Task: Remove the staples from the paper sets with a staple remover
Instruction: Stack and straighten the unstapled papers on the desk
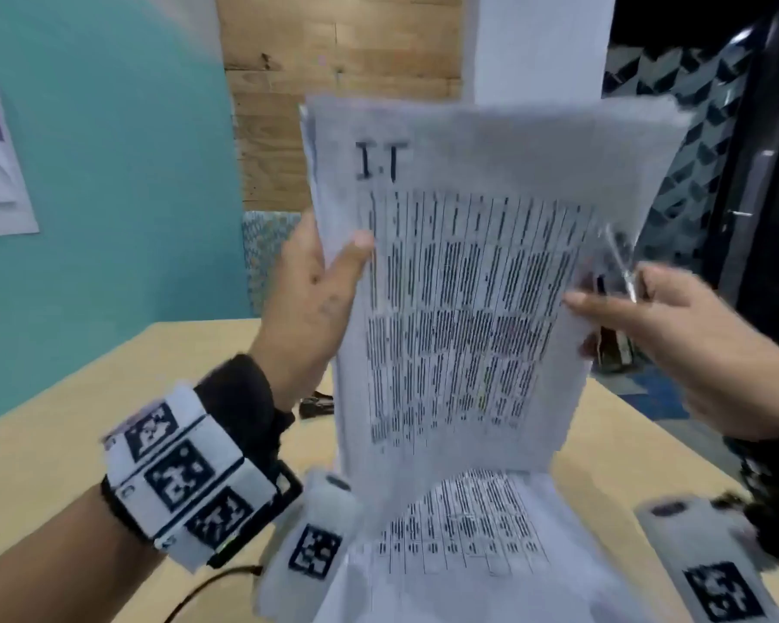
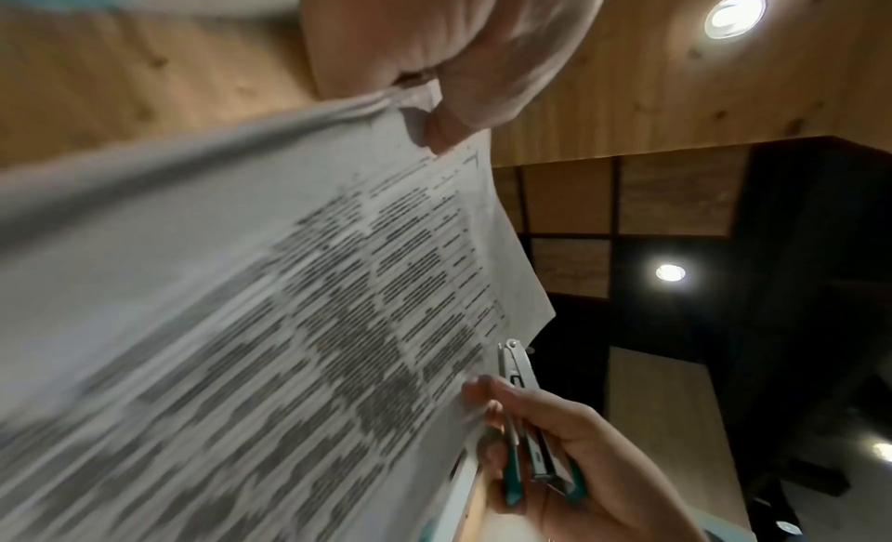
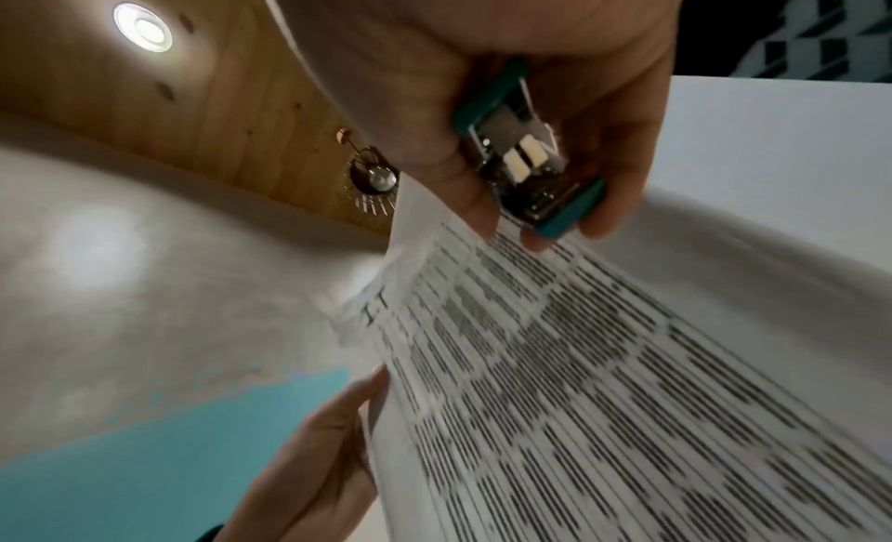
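Observation:
A stapled paper set (image 1: 468,281) with printed tables and "I.T" at its top stands upright in the air above the table. My left hand (image 1: 333,263) grips its left edge, thumb on the front page and fingers behind. My right hand (image 1: 612,308) pinches the right edge while holding a staple remover (image 1: 621,263), metal with teal handles, against the palm. The left wrist view shows the staple remover (image 2: 526,416) pointing up beside the paper set (image 2: 289,283). In the right wrist view the staple remover (image 3: 526,164) sits inside curled fingers above the paper set (image 3: 603,378). No staple is visible.
More printed sheets (image 1: 468,532) lie flat on the wooden table (image 1: 109,397) below the raised set. A small black object (image 1: 318,404) rests on the table behind my left wrist. A teal wall stands at the left and a dark doorway at the right.

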Tool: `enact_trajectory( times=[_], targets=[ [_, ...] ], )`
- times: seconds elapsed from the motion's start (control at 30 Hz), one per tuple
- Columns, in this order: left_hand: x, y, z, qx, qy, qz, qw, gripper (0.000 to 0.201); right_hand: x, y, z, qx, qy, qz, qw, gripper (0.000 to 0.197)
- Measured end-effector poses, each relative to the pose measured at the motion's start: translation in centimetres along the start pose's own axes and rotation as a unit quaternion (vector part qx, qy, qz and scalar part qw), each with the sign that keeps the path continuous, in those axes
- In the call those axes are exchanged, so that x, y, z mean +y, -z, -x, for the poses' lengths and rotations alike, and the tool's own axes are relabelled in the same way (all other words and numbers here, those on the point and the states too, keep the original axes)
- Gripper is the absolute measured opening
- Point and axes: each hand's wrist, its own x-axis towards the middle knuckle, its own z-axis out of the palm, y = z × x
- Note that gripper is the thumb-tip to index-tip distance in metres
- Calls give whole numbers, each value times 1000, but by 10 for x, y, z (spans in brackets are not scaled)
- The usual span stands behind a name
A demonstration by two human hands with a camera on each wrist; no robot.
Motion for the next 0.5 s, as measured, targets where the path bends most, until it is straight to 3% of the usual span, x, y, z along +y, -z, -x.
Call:
enact_trajectory(
  times=[0.1,0.2,0.37,0.5],
  targets=[
    [-9,-3,10,-16,57,-5,998,36,16,-2,2,11,-9,20,1000,13],
    [3,-9,-9,5,23,-19,1000,38,14,-2,-10,19,-18,18,999,15],
    [26,-14,-42,82,-73,-11,994,13,27,-2,-28,19,-19,28,999,15],
    [25,-15,-50,96,-84,-11,992,6,27,-1,-33,24,0,18,1000,23]
  ],
)
